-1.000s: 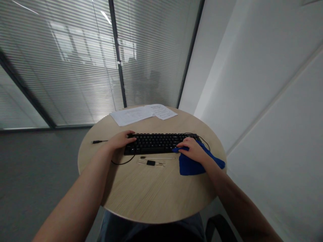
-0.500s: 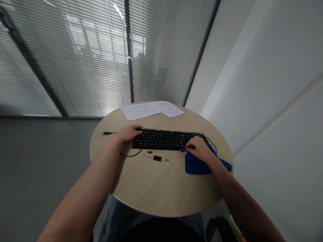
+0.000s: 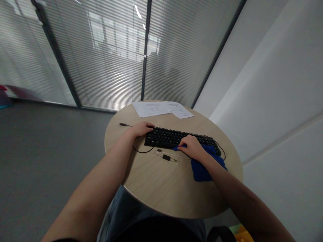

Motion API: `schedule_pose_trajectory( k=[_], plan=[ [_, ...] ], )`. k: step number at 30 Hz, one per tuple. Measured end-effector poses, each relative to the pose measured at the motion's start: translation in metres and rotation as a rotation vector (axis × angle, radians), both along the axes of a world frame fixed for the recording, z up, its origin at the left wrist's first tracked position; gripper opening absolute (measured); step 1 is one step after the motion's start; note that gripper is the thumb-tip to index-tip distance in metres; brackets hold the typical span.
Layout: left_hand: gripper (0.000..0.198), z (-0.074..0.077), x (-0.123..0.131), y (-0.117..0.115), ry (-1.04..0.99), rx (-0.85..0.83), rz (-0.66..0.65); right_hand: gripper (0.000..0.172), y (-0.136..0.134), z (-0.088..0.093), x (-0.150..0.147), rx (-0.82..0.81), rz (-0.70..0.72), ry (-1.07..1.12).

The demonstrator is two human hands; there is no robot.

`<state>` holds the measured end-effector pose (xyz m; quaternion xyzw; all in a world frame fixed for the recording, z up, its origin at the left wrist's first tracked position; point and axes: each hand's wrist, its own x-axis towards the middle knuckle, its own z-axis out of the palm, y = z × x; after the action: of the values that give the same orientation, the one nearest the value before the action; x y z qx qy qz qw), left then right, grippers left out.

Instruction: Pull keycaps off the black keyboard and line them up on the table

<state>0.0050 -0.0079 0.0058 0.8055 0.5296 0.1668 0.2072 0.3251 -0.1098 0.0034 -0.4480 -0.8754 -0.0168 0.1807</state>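
A black keyboard (image 3: 166,137) lies across the round table, its keys facing up. My left hand (image 3: 142,129) grips the keyboard's left end, thumb and fingers at the edge. Over the right half of its front edge, my right hand (image 3: 190,146) pinches a corner of a blue cloth (image 3: 202,170) against the lower keys. The rest of the cloth spreads under my right wrist and covers part of the keyboard's right side. Just in front of the keyboard lie a thin brush (image 3: 159,150) and a small tool with a black block (image 3: 166,157).
Printed sheets (image 3: 153,109) lie at the back of the wooden table (image 3: 156,191). A cable with a plug (image 3: 123,124) sticks out left of my left hand. Glass panels with blinds (image 3: 111,67) stand behind, and a white wall (image 3: 282,101) rises on the right.
My right hand has slid left along the keyboard's front edge, drawing the blue cloth with it. My left hand stays at the left end. The camera has turned, shifting the scene rightward.
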Motion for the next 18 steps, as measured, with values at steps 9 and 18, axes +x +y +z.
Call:
schedule_pose_trajectory(
  k=[9,18],
  plan=[
    [0.044,0.000,0.002,-0.003,-0.005,-0.011,-0.024,0.012,0.015,0.014,-0.095,-0.046,0.052,-0.058],
    [0.041,0.000,0.003,-0.003,-0.040,-0.031,-0.023,0.009,0.018,0.018,-0.072,-0.157,-0.011,-0.032]
  ],
)
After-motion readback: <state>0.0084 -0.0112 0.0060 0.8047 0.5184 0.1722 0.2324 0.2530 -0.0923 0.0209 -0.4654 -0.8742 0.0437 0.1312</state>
